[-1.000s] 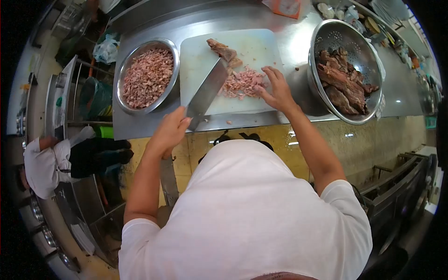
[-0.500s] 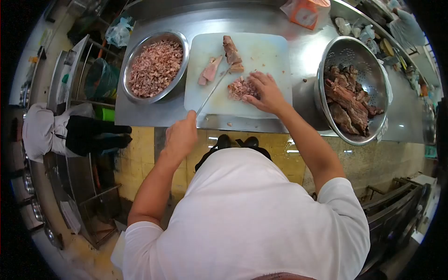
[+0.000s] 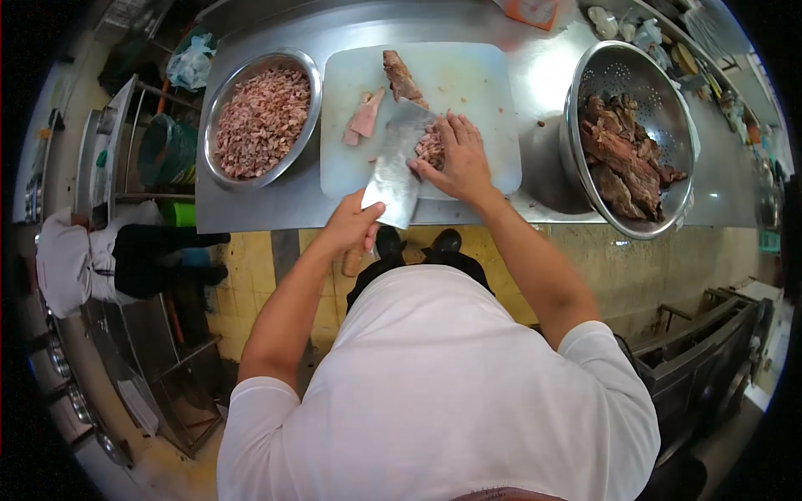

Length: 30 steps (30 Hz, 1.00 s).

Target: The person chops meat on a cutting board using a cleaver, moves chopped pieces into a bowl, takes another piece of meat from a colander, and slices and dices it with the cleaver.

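My left hand [image 3: 352, 225] is closed round the wooden handle of a broad cleaver [image 3: 396, 167], whose blade lies nearly flat over the near middle of a white cutting board [image 3: 489, 71]. Against the blade's right edge sits a small heap of chopped meat [image 3: 430, 148]. My right hand [image 3: 461, 159] cups the heap from the right, fingers stretched out and thumb apart, touching the meat. Beyond the blade lies a long piece of cooked meat [image 3: 403, 77], its near end by the blade's tip. Pale meat slices [image 3: 364, 118] rest left of it.
A steel bowl [image 3: 313, 104] full of chopped meat stands left of the board. On the right, a steel colander [image 3: 576, 159] holds large cooked meat pieces [image 3: 622, 154]. An orange scale [image 3: 532, 10] is at the back of the steel table [image 3: 251, 219]. Another person [image 3: 109, 259] stands at far left.
The cleaver has turned from edge-on to flat and come up against the chopped heap. My right hand has drawn slightly left, pressing the meat closer to the blade. The view has shifted a little.
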Motion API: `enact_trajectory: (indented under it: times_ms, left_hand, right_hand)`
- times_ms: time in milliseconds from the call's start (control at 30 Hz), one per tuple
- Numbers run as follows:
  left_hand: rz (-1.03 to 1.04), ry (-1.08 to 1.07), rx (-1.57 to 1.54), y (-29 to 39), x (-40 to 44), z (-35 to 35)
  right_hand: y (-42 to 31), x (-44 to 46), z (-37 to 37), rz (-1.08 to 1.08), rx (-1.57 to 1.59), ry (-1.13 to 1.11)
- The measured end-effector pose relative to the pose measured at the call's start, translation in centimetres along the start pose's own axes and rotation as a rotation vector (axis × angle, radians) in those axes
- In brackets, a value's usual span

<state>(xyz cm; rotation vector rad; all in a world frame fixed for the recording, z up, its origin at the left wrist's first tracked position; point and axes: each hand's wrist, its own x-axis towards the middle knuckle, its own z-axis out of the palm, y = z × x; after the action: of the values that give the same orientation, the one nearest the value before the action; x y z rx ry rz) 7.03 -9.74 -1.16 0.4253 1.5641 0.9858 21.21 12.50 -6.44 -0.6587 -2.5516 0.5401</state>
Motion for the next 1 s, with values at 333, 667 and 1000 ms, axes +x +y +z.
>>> enact_trajectory:
  times_ms: [333, 667, 1000]
  left_hand:
    - [0.094, -0.16, -0.073, 2.0, 2.0, 2.8]
    - [0.302, 0.521, -0.099, 5.7, -9.8, -14.1]
    - [0.168, 0.858, 0.06, 0.4, -14.5, -24.3]
  right_hand:
    - [-3.7, 2.6, 1.7, 0.148, 0.199, 0.393]
    - [-23.6, 19.5, 9.8, -0.364, 0.58, 0.415]
    - [-17.7, 21.8, 7.4, -0.121, 0.329, -0.164]
